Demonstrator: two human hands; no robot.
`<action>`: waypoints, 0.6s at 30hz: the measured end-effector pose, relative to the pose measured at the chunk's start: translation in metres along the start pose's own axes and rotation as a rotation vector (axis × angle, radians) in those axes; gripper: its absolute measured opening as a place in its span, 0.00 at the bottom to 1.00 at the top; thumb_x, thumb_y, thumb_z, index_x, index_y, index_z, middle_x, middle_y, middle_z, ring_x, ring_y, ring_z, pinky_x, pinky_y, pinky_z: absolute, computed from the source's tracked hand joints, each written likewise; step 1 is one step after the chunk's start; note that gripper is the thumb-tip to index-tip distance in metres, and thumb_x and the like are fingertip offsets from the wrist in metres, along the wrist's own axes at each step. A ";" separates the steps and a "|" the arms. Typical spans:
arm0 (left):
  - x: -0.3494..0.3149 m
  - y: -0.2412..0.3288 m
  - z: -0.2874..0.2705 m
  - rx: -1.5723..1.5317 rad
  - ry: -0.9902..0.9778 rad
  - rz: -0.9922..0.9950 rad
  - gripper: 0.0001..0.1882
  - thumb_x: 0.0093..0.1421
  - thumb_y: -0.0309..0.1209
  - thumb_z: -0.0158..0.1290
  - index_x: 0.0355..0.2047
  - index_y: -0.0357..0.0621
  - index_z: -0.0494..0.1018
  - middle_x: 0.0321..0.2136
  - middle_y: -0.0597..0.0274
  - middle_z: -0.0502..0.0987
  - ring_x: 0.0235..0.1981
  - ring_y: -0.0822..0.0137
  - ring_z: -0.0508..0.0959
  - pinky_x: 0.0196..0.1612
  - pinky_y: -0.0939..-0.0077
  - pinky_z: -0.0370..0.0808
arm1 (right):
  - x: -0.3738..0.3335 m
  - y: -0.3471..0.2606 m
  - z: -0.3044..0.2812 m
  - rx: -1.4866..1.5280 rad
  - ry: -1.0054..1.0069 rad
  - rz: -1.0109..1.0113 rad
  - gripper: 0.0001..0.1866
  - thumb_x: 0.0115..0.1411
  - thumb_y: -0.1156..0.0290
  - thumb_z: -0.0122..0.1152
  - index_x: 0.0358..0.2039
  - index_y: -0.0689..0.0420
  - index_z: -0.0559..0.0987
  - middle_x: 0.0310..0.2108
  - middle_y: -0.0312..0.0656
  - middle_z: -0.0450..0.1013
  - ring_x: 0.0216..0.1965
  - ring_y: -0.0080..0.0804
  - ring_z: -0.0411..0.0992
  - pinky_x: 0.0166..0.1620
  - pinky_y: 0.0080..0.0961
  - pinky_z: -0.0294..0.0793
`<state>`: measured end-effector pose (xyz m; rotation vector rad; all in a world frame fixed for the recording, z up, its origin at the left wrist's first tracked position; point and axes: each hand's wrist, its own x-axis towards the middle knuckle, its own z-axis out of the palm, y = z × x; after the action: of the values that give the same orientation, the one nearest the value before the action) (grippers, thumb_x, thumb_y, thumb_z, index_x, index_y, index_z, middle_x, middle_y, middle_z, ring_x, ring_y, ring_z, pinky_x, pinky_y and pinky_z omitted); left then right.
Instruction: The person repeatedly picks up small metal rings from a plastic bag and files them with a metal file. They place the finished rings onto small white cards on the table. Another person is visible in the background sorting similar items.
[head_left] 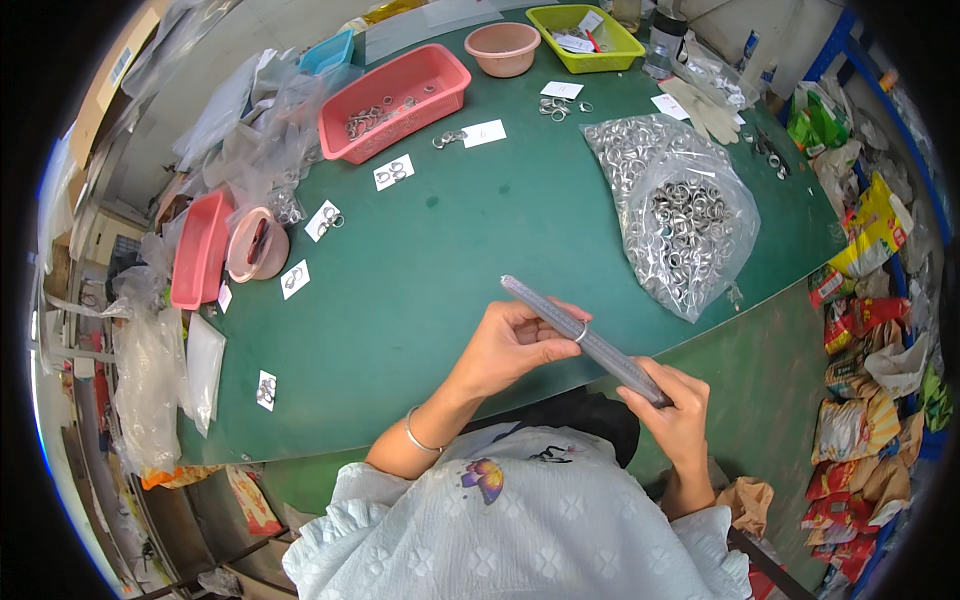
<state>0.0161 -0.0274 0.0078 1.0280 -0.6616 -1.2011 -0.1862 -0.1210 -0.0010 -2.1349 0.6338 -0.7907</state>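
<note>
A grey tapered ring mandrel slants across in front of me, its thin end up and to the left. My right hand is closed around its thick lower end. A silver ring sits around the mandrel near the middle. My left hand is closed on that ring, thumb and fingers pinching it at the mandrel's side. To the right on the table lies a clear plastic bag full of silver rings.
The green table bears white cards with small ring groups along its far and left sides. A pink basket with rings, pink bowls, a yellow-green basket and gloves stand or lie behind. Colourful packages fill the right side.
</note>
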 end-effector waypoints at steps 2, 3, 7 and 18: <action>-0.002 -0.002 0.000 0.021 0.004 0.035 0.16 0.45 0.22 0.61 0.36 0.31 0.73 0.33 0.57 0.74 0.32 0.70 0.74 0.36 0.80 0.73 | 0.001 -0.003 0.001 -0.028 0.010 -0.013 0.17 0.41 0.74 0.69 0.33 0.61 0.77 0.16 0.41 0.68 0.14 0.30 0.65 0.19 0.23 0.63; -0.002 -0.004 0.000 0.002 0.010 0.074 0.16 0.44 0.22 0.61 0.36 0.31 0.74 0.33 0.57 0.74 0.32 0.70 0.74 0.36 0.79 0.72 | 0.002 -0.005 0.001 -0.044 0.012 -0.021 0.17 0.41 0.74 0.69 0.34 0.60 0.77 0.16 0.41 0.68 0.14 0.30 0.65 0.18 0.23 0.63; -0.003 0.000 -0.002 0.000 0.001 0.090 0.18 0.42 0.23 0.63 0.35 0.31 0.74 0.31 0.55 0.73 0.32 0.67 0.74 0.36 0.77 0.72 | 0.002 -0.013 -0.001 -0.186 0.012 -0.076 0.18 0.40 0.72 0.70 0.34 0.59 0.78 0.15 0.38 0.67 0.12 0.30 0.64 0.16 0.24 0.62; -0.010 0.006 -0.001 -0.001 0.034 0.168 0.19 0.40 0.28 0.66 0.33 0.32 0.74 0.30 0.54 0.73 0.31 0.66 0.74 0.35 0.76 0.72 | 0.006 -0.022 0.001 -0.265 0.024 -0.149 0.19 0.38 0.71 0.70 0.34 0.58 0.78 0.14 0.36 0.64 0.11 0.29 0.63 0.15 0.23 0.61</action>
<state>0.0169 -0.0171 0.0137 0.9703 -0.7058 -1.0358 -0.1777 -0.1117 0.0177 -2.4399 0.6263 -0.8525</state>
